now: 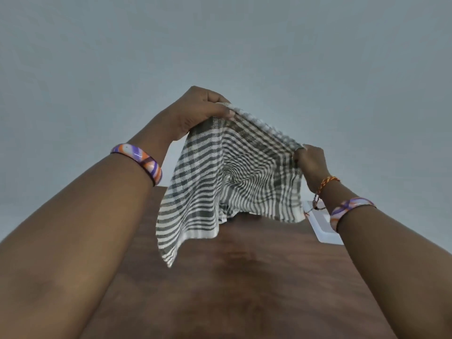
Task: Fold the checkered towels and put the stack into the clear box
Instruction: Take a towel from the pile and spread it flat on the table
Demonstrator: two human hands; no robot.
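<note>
A plain grey wall [220, 40] fills the far half of the view. Below it, a dark brown wooden table [244, 289] runs from the near edge toward the wall, its surface bare except at the far right.

Two bare forearms reach in from the near corners. Between them hangs one checkered towel [227, 182], green-grey and white, held up in the air above the table and opened out. The left hand [198, 111] pinches its upper left corner, fingers pressed together on the cloth; the right hand [310, 162] pinches the upper right corner, lower down. The towel's bottom edge hangs loose, apparently clear of the table.

At the far right, partly hidden by the right wrist, lies a clear, whitish plastic piece [322, 228], probably the box or its lid; I cannot tell which.

A striped bangle [139, 160] circles the left wrist.

The task looks early: no folded towel or stack is visible. The table below offers open room for laying the towel flat.
</note>
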